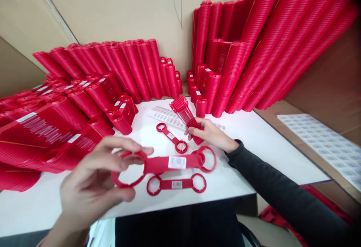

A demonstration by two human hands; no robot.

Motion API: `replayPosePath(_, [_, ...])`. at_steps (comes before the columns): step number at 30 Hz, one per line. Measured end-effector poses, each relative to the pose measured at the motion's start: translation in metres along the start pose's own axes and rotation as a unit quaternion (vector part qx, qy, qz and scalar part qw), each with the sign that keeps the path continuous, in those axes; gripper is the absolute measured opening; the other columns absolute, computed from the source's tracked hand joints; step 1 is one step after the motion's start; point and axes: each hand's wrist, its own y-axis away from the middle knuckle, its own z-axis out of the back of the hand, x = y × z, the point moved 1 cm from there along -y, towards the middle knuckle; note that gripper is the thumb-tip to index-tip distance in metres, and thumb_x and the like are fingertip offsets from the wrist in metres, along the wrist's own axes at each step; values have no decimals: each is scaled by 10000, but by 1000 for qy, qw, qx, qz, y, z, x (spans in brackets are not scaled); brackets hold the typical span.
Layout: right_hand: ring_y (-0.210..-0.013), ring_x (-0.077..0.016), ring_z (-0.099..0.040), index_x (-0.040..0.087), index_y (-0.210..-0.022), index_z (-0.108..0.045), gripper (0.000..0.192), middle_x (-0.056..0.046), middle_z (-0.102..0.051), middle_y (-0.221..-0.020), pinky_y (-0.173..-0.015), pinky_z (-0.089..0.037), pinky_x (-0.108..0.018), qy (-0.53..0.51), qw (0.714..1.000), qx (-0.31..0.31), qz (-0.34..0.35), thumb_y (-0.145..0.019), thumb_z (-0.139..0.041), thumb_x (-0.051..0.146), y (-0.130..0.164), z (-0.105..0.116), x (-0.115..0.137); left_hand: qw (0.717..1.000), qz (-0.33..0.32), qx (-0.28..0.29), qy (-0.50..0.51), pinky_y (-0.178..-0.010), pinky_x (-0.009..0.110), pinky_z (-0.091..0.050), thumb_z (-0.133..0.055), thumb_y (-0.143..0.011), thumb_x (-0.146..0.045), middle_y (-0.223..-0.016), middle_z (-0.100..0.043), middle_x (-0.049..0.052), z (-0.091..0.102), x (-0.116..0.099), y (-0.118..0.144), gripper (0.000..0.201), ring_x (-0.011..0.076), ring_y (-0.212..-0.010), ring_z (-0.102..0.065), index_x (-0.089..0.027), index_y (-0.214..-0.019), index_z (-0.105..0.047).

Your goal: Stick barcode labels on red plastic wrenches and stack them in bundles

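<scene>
My left hand [93,187] pinches one ring end of a red two-ring plastic carrier [163,163] with a white barcode label, held above the white table [254,134]. Farther out, my right hand [210,134] grips the near end of a stack of red carriers [184,115] that leans on the table. Two more labelled red carriers lie flat: one [176,184] just below the held piece, another [172,138] between my hands, pointing diagonally.
Long nested stacks of red carriers [124,70] lie across the back and left [42,130], and taller stacks [267,47] lean at the back right. Sheets of white labels lie on the table [166,117] and on a brown surface at right [324,141]. Cardboard walls surround the area.
</scene>
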Motion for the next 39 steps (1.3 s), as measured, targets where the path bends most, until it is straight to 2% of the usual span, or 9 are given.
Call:
replayPosePath(4, [-655, -130, -622, 147, -826, -569, 125, -12, -645, -714, -578, -476, -236, -25, 1000, -2, 4, -824, -598, 269, 1, 1, 2, 986, 158, 44, -13, -863, 309, -570, -685, -812, -209, -1101, -586, 29, -18, 11, 60, 146, 191, -1011, -617, -230, -878, -557])
replayPosePath(9, [-696, -138, -629, 153, -830, -572, 122, -16, -657, -737, -607, -480, -241, -19, 1000, 6, 12, -822, -605, 270, 3, 0, 3, 968, 176, 112, -140, -863, 280, -524, -616, -861, -179, -1167, -556, 42, -27, 26, 86, 99, 181, -1063, -569, -245, -909, -559])
replayPosePath(15, [-711, -137, -599, 147, -838, -598, 116, -21, -660, -784, -629, -453, -251, 29, 999, 30, 29, -844, -582, 261, 7, 3, 7, 931, 157, 201, -262, -907, 316, -484, -524, -911, -181, -1194, -527, 66, -29, 30, 76, 180, 194, -1105, -498, -249, -1077, -508])
replayPosePath(21, [-671, -129, -551, 155, -904, -597, 123, 3, -618, -803, -599, -428, -244, 99, 993, 58, 41, -840, -577, 258, 15, 3, 20, 915, 161, 194, -317, -928, 343, -473, -480, -924, -192, -1222, -462, 87, -31, 30, 74, 175, 213, -1135, -467, -236, -1092, -491])
replayPosePath(28, [-669, -149, -546, 170, -826, -578, 57, -8, -607, -760, -612, -384, -251, 374, 922, 60, 75, -788, -592, 210, 33, -20, 55, 914, 233, 175, -283, -886, 329, -519, -468, -931, -230, -1184, -434, 87, -27, 27, 66, 73, 204, -1091, -501, -235, -1004, -472])
replayPosePath(31, [-742, -184, -575, 168, -848, -583, 61, -48, -625, -835, -624, -383, -262, 430, 894, 112, 64, -791, -566, 180, 35, -34, 56, 927, 260, 109, -249, -861, 340, -552, -540, -895, -283, -1157, -428, 82, -23, 28, 66, 153, 219, -1091, -511, -242, -1003, -439])
replayPosePath(33, [-754, -200, -581, 161, -848, -587, 63, -69, -628, -855, -615, -382, -269, 456, 877, 144, 44, -795, -560, 183, 35, -39, 51, 938, 251, 38, -238, -880, 365, -555, -566, -878, -304, -1196, -405, 78, -19, 28, 64, 278, 226, -1131, -497, -263, -1104, -410])
replayPosePath(35, [-748, -205, -582, 160, -854, -588, 72, -73, -631, -855, -611, -382, -272, 467, 869, 160, 30, -794, -564, 190, 34, -41, 46, 941, 233, 17, -247, -946, 414, -519, -570, -877, -309, -1289, -369, 82, -17, 28, 56, 423, 240, -1210, -452, -292, -1240, -354])
replayPosePath(39, [-758, -210, -589, 171, -892, -592, 93, -65, -637, -864, -626, -392, -276, 463, 872, 160, 23, -811, -558, 202, 32, -39, 43, 924, 228, 136, -276, -1052, 455, -409, -551, -893, -323, -1394, -364, 58, -17, 33, 28, 495, 255, -1291, -393, -336, -1340, -340])
